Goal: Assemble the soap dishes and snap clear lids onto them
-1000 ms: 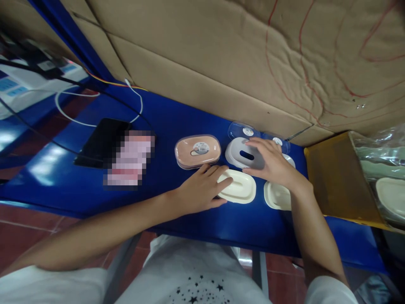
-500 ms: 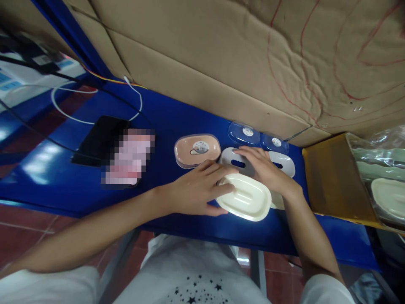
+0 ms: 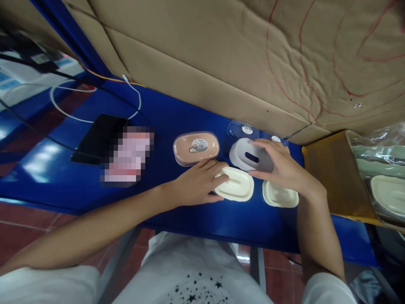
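My left hand (image 3: 202,183) grips the left end of a cream oval soap dish base (image 3: 237,185), thumb on top and fingers around its edge. To its right, my right hand (image 3: 281,162) is closed around a pale grey soap dish tray (image 3: 238,154) with a dark slot in its middle, held tilted over the table. A second cream base (image 3: 281,196) lies below my right hand, apart from it. Just beyond my left fingers sits a pink soap dish (image 3: 186,147) under a clear cover with a round label.
Two clear covers with round labels, a left one (image 3: 237,131) and a partly hidden right one (image 3: 281,138), lie by the cardboard wall (image 3: 205,63). An open carton (image 3: 329,177) with wrapped dishes stands right. A phone (image 3: 126,156), black case (image 3: 96,139) and white cable (image 3: 139,99) are left.
My right hand has taken up the grey tray and moved right. The left hand has drawn the cream base slightly left and back, uncovering the second base. The other slotted tray no longer shows.
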Available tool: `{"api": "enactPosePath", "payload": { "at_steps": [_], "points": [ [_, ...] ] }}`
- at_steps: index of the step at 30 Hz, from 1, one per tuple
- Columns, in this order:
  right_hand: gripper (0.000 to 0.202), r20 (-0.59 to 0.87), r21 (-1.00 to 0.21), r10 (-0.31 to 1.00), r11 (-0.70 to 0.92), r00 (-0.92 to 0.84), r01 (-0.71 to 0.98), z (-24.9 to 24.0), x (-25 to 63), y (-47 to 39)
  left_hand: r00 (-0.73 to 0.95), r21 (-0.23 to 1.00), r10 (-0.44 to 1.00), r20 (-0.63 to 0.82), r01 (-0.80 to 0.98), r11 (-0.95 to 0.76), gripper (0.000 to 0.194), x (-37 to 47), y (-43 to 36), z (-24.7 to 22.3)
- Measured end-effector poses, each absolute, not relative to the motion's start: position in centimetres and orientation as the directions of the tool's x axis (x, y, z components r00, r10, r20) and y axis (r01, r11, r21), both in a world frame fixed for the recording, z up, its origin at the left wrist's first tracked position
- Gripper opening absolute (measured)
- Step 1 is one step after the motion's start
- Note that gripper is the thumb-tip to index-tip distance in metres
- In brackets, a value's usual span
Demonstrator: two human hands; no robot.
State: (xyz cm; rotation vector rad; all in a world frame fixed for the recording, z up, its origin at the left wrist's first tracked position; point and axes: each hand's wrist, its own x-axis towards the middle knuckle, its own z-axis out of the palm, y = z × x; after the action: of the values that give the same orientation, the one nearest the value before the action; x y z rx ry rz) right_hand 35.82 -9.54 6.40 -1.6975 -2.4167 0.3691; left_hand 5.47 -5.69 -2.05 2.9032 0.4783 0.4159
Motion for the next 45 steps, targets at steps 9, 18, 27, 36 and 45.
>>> {"api": "enactPosePath", "payload": {
  "at_steps": [9, 18, 27, 36, 45],
  "points": [
    [0.073, -0.135, -0.295, 0.918, 0.323, -0.374, 0.899, 5.3, 35.2, -10.8, 0.874, 0.236, 0.443, 0.198, 0.396, -0.887, 0.086, 5.3, -6.0, -3.1],
    [0.072, -0.231, -0.334, 0.873, 0.343, -0.429, 0.878, 5.4, 32.5, -11.6, 0.854, 0.2, 0.393, 0.341, 0.343, -0.918, 0.085, 5.5, -5.5, -2.4],
    [0.081, -0.212, -0.311, 0.868, 0.376, -0.449, 0.873, 4.4, 30.9, -11.5, 0.874, 0.183, 0.367, 0.319, 0.323, -0.929, 0.056, 5.5, -5.6, -2.7],
    [0.08, -0.213, -0.255, 0.872, 0.386, -0.441, 0.886, 4.7, 30.6, -11.9, 0.876, 0.161, 0.367, 0.314, 0.332, -0.93, 0.05, 5.6, -5.5, -2.5],
    [0.079, -0.222, -0.157, 0.878, 0.396, -0.423, 0.905, 4.1, 29.9, -12.0, 0.889, 0.131, 0.351, 0.295, 0.327, -0.936, 0.059, 5.5, -5.4, -2.7]
  ]
}}
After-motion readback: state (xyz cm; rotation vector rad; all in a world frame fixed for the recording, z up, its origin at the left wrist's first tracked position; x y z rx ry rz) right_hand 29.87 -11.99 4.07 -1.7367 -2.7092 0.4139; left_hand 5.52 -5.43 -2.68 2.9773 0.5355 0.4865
